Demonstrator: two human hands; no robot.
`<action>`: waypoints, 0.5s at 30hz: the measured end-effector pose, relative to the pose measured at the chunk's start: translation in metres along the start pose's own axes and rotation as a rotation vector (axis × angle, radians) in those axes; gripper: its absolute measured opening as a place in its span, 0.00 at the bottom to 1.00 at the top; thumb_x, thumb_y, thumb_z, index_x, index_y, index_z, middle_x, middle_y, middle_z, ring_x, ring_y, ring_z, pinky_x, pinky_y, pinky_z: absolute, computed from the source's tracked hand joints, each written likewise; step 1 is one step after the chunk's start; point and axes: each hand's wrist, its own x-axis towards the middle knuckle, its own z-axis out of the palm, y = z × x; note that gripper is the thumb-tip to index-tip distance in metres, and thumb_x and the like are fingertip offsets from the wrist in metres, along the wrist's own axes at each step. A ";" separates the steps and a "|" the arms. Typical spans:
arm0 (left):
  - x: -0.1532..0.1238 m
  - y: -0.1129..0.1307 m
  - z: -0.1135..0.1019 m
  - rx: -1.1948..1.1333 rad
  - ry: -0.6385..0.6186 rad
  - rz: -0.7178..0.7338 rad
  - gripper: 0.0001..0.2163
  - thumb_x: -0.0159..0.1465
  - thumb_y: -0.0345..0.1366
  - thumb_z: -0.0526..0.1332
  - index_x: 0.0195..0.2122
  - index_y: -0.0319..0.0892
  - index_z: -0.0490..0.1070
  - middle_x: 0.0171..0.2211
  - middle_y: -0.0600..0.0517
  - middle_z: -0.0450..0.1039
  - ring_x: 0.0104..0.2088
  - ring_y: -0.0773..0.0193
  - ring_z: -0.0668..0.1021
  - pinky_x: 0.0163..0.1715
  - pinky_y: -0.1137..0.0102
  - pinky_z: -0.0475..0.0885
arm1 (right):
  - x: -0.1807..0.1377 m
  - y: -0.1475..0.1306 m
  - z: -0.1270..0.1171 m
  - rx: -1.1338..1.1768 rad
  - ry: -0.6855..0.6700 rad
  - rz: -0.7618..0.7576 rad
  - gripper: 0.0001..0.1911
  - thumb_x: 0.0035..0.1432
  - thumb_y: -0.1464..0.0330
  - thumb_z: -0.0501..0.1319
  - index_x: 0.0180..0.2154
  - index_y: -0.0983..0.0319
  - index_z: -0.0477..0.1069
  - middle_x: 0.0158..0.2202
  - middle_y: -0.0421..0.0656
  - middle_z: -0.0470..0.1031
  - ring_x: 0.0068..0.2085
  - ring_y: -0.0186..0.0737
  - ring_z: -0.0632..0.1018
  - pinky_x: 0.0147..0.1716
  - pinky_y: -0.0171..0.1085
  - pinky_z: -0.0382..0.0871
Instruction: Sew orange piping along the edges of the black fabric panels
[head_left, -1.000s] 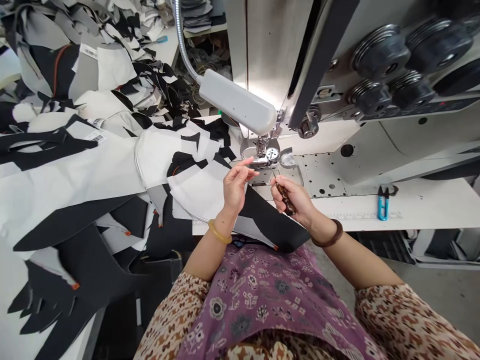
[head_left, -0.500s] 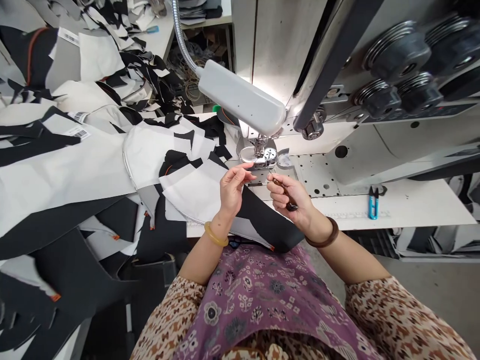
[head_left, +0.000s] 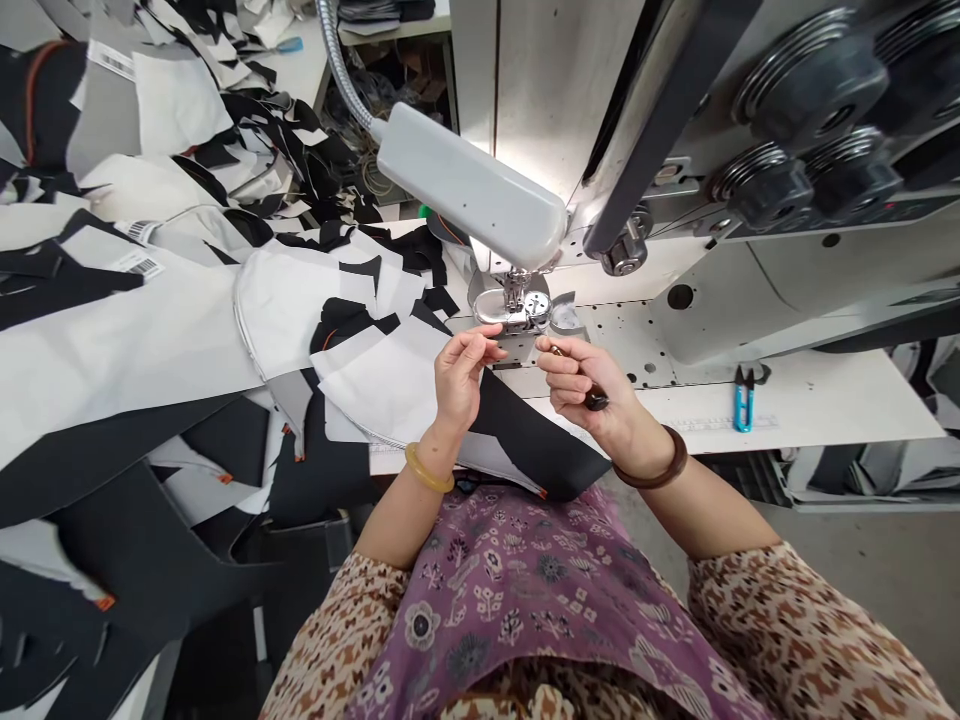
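My left hand [head_left: 459,377] is raised just in front of the presser foot [head_left: 517,305] of the sewing machine [head_left: 697,200], thumb and forefinger pinched together, probably on a thread too thin to make out. My right hand [head_left: 583,388] is closed round a brown-handled awl [head_left: 581,385] whose tip points toward the foot. Both hands hover over a black and white fabric piece [head_left: 420,390] lying on the machine table.
A grey gooseneck lamp [head_left: 472,190] hangs over the needle area. Blue thread snips [head_left: 742,400] lie on the white table [head_left: 825,410] to the right. Heaps of black and white cut fabric pieces [head_left: 150,300] cover the left side.
Both hands have stayed by the presser foot. The awl's tip has drawn back from the foot into my right hand's grip. The view has shifted slightly.
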 end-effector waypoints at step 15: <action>0.000 0.003 0.002 0.005 0.033 -0.016 0.10 0.55 0.42 0.65 0.24 0.41 0.73 0.37 0.53 0.76 0.26 0.72 0.76 0.31 0.73 0.72 | 0.003 -0.008 0.007 0.001 0.007 0.031 0.02 0.57 0.75 0.51 0.32 0.64 0.59 0.20 0.31 0.61 0.12 0.18 0.55 0.08 0.20 0.50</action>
